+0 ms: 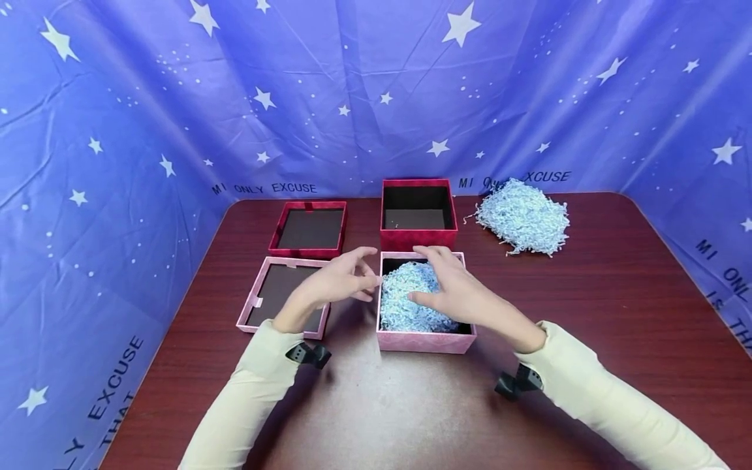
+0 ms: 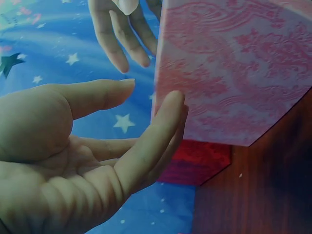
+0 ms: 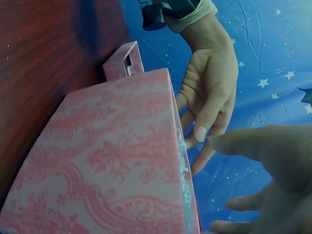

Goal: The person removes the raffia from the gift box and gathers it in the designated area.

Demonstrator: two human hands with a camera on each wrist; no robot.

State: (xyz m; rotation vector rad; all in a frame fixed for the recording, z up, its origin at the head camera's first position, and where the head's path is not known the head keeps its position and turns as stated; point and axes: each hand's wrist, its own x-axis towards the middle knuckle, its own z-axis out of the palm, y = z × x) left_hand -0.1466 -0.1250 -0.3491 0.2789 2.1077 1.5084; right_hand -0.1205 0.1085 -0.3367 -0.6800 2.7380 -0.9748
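Light-blue shredded paper [image 1: 402,303] fills most of a pink patterned box [image 1: 424,342] in the middle of the table. My right hand [image 1: 461,294] hovers over the box's right side, fingers spread and thumb above the paper; contact with the paper cannot be told. Just left of the box, my left hand [image 1: 335,281] hangs with loosely bent fingers and a gap between thumb and fingers. In the left wrist view its fingertips [image 2: 174,100] come close to the pink wall [image 2: 219,73]; whether they touch is unclear. Neither hand holds anything.
A pink lid [image 1: 251,328], inside up, lies beneath and left of my left hand. Behind it sits a red lid [image 1: 305,252]. An open red box [image 1: 418,237] stands behind the pink one. At the back right is a loose heap of blue shredded paper [image 1: 523,219].
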